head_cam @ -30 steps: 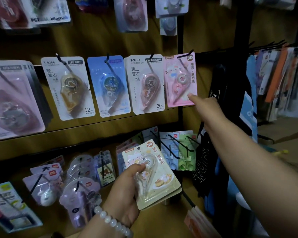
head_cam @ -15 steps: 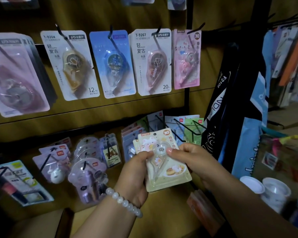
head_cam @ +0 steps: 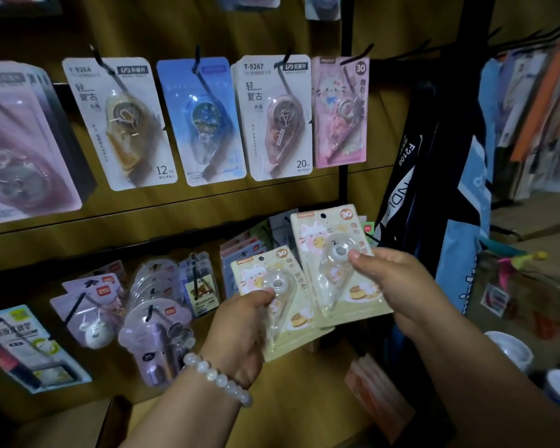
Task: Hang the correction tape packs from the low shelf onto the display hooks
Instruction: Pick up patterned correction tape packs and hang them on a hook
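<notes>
Each hand, left hand [head_cam: 240, 328] and right hand [head_cam: 398, 286], pinches a cream pack (pink pack [head_cam: 340, 111] hangs above).

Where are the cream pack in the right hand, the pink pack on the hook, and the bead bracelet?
cream pack [head_cam: 343, 287], head view, lower blister.
pink pack [head_cam: 340, 114], head view, card middle.
bead bracelet [head_cam: 219, 379], head view, middle beads.

A dark hanging bag [head_cam: 401, 176] with white lettering fills the frame's right centre; beside it a blue bag [head_cam: 466, 221]. White cups [head_cam: 508, 349] sit lower right.
</notes>
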Available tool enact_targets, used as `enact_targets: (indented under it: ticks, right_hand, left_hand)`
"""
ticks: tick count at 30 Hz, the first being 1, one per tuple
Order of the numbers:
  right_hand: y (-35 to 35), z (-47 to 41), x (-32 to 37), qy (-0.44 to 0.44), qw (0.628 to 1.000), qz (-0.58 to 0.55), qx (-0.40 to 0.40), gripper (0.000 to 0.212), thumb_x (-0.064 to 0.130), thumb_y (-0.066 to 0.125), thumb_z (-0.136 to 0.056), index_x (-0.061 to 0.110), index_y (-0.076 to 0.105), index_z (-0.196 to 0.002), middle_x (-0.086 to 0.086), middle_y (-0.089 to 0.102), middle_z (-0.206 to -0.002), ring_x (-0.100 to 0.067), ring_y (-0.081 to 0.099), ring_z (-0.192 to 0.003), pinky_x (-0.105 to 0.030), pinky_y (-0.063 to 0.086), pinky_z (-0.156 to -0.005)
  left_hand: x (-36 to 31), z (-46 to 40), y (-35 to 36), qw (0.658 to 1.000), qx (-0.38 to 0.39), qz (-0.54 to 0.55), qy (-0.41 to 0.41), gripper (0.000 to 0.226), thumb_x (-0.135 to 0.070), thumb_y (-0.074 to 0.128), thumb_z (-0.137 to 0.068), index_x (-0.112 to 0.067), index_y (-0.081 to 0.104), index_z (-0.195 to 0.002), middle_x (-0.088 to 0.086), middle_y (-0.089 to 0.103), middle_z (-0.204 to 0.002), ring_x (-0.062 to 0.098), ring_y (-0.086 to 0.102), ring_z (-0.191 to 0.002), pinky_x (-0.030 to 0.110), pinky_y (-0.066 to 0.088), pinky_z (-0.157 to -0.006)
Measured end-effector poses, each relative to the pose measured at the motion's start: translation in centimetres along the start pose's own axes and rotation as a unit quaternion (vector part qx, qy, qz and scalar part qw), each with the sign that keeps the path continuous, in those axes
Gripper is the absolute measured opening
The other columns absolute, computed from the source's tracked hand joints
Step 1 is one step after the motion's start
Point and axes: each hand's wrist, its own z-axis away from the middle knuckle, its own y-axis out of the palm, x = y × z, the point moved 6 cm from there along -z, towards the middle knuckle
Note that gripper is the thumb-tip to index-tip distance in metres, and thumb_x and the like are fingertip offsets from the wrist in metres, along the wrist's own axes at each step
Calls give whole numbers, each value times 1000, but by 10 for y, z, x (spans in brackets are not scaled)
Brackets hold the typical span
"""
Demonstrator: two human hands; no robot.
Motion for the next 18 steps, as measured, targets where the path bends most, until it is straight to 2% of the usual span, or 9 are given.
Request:
enact_targets:
  ticks: [5, 9, 11, 13, 16, 18]
  right_hand:
    - [-17, -14, 60, -102, 992, -41, -57, 11, 18, 64, -89, 10, 70, -88, -5, 76, -77, -17, 72, -66, -27, 58, -59]
    - [-20, -28, 116, -188, 978, -54, -70, 10, 19, 64, -89, 12, 71, -87, -1, 76, -78, -14, 72, -72, -30, 58, -73]
    - [-20, -32, 141, -221, 971, -53, -75, 10, 17, 63, -90, 13, 70, -83, 2, 76, -74, -12, 72, -70, -29, 58, -72]
    - [-18, -34, 160, -239, 967, -57, -73, 10, 16, 63, -90, 14, 69, -82, 2, 75, -72, -12, 72, -69, -27, 59, -69]
    - [-16, -40, 176, -248, 965, -46, -71, 10, 18, 65, -89, 13, 70, -82, -1, 76, -76, -16, 72, -74, -30, 59, -71]
    - [-15, -45, 178, -242, 967, -35, -71, 11, 18, 66, -88, 12, 70, -80, -2, 76, -75, -17, 72, -72, -31, 59, -69]
  left_hand:
    - [-4, 0, 1, 1000, 19, 7, -3, 30, -7, 56, -90, 1, 57, -120, 27, 72, -101, 42, 72, -84, 44, 59, -57]
    - [-9, 4, 8, 999, 35, 1, -2, 29, -7, 55, -91, 1, 56, -119, 29, 71, -101, 44, 71, -85, 44, 59, -57]
    - [-9, 5, 10, 999, 41, -2, -6, 29, -8, 55, -91, 0, 55, -119, 29, 71, -101, 45, 71, -86, 44, 59, -57]
    - [-9, 4, 11, 999, 45, -6, -8, 31, -8, 56, -91, 0, 54, -120, 29, 71, -101, 46, 70, -89, 46, 59, -60]
    - [-7, 1, 11, 999, 47, -5, -15, 35, -9, 57, -90, -1, 52, -124, 29, 71, -103, 47, 69, -92, 52, 58, -70]
    - [-6, 1, 12, 999, 47, -2, -14, 35, -8, 57, -89, -1, 54, -123, 28, 71, -103, 47, 70, -91, 50, 59, -65]
